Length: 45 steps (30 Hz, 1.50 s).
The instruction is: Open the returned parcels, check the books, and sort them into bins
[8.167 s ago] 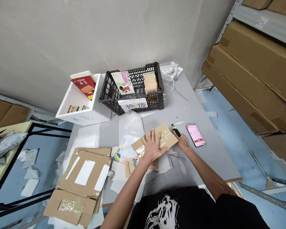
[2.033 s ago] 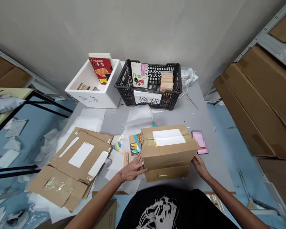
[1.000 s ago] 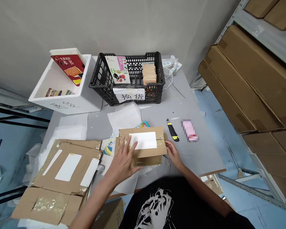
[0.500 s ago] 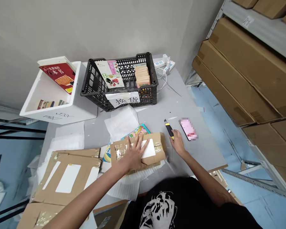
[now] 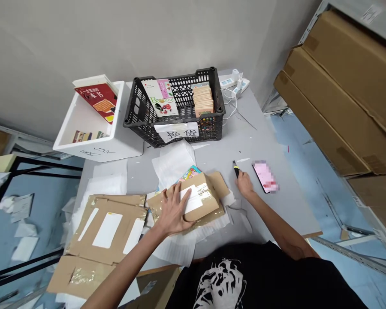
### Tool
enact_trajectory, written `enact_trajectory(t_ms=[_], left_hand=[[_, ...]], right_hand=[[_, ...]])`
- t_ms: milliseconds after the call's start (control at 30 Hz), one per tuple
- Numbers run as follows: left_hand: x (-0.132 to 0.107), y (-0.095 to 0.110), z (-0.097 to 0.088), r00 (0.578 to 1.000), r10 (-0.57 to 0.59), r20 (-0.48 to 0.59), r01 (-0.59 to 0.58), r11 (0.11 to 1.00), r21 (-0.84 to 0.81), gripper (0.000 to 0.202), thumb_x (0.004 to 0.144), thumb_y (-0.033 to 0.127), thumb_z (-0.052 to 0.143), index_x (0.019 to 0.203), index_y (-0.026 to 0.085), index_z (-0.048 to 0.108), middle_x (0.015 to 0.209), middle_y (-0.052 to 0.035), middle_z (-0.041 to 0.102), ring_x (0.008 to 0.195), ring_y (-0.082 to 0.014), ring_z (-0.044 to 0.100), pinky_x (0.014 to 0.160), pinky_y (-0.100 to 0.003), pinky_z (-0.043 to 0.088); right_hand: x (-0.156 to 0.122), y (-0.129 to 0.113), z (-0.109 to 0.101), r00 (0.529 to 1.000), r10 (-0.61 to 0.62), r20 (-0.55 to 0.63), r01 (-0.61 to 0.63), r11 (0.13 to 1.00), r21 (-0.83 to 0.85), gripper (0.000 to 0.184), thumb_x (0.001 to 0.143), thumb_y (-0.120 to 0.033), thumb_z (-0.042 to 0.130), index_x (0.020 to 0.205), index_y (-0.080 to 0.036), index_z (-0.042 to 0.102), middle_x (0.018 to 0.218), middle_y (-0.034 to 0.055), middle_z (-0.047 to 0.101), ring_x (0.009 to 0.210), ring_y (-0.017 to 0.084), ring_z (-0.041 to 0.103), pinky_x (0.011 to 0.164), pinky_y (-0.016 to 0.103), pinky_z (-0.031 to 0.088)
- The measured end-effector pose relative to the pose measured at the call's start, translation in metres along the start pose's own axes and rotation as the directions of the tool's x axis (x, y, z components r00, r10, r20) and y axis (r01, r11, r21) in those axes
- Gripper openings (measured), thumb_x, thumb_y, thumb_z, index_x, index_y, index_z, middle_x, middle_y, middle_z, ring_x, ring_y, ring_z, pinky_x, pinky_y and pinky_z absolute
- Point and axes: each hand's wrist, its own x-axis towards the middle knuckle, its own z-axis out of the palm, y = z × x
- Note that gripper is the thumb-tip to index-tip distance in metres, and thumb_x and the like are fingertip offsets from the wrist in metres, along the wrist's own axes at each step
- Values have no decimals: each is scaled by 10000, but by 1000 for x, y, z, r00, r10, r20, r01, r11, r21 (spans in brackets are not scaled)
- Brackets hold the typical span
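Note:
My left hand (image 5: 174, 211) grips a taped cardboard box (image 5: 209, 209), with the fingers over its top and the thumb low along the near side. A white label (image 5: 192, 201) lies partly under the fingers, and a flap stands out at the box's right end. My right hand (image 5: 244, 183) is closed round a black and yellow utility knife (image 5: 236, 168), whose tip points away from me, to the right of the box. A colourful children's book (image 5: 190, 172) shows behind the box, mostly covered by it. White foam wrapping (image 5: 180, 249) lies under the box.
Flattened cardboard (image 5: 96, 259) covers the table's left side. A white foam bin (image 5: 98, 156) and a black crate (image 5: 176, 124), both with books inside, stand at the back. A phone (image 5: 264, 176) lies to the right, beyond my right hand. Shelved cartons (image 5: 337, 103) rise at the right.
The box has turned and tilted under my left hand, and its right-end flap stands out more. My left thumb has come down along the near side. My right hand still holds the knife.

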Motion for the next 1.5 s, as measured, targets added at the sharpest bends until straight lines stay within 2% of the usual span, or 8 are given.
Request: enact_trajectory(t_ms=[100,200,300,400,600,967,1267,1500], left_hand=[[-26,-11,4,989,-82,-123,79,996,-28,996,582,603,646,1413,197,279,1504,-255,147,1331,-471,223,997,-635,167],[-49,-18,10,970,-154,-188,147,988,-50,1010,573,602,652,1405,200,245,1502,-265,122,1343,-468,210,994,-617,185],[-63,-21,14,952,-219,-212,208,975,-73,1037,562,607,651,1408,204,207,1503,-264,113,1357,-467,190,993,-603,194],[-70,-23,16,942,-252,-219,236,967,-96,1054,545,618,650,1410,205,211,1510,-256,98,1362,-465,175,994,-600,191],[-79,-26,20,933,-280,-227,259,959,-116,1062,559,659,618,1430,207,212,1526,-234,55,1365,-450,164,1003,-608,180],[-80,-27,24,919,-271,-285,235,960,-154,1062,561,668,609,1433,248,171,1523,-225,56,1360,-450,167,999,-613,168],[-82,-25,24,917,-278,-286,243,958,-154,1036,582,661,601,1440,249,192,1530,-213,45,1362,-448,162,1000,-613,165],[-79,-22,25,920,-270,-285,236,961,-147,1034,579,650,622,1437,230,227,1534,-224,47,1357,-465,171,999,-619,165]], right_hand=[[-11,2,-32,992,-90,94,61,959,276,417,877,-167,384,1282,-86,444,845,97,642,732,201,624,636,297,492],[-38,-6,-82,934,-322,152,175,786,593,465,917,-373,377,1333,-172,423,624,-28,586,469,149,560,473,257,467],[-70,-31,-133,822,-548,151,331,677,657,470,914,-409,414,1354,-248,452,682,-20,644,455,128,559,466,243,464],[-90,-66,-158,711,-680,181,448,635,629,442,920,-371,419,1355,-320,471,933,2,706,468,110,561,491,244,473],[-89,-118,-141,584,-782,216,547,576,608,425,933,-330,375,1338,-312,504,867,-15,723,430,105,501,467,231,452],[-96,-143,-155,590,-700,403,544,713,442,464,944,-289,326,1371,-183,470,633,4,654,494,128,529,542,235,418],[-96,-138,-156,561,-682,469,496,731,469,469,951,-348,309,1377,-228,465,600,-30,588,371,87,407,448,215,364],[-99,-142,-167,544,-726,421,623,686,377,447,938,-224,316,1333,-172,518,570,-11,584,432,100,438,504,217,362]])
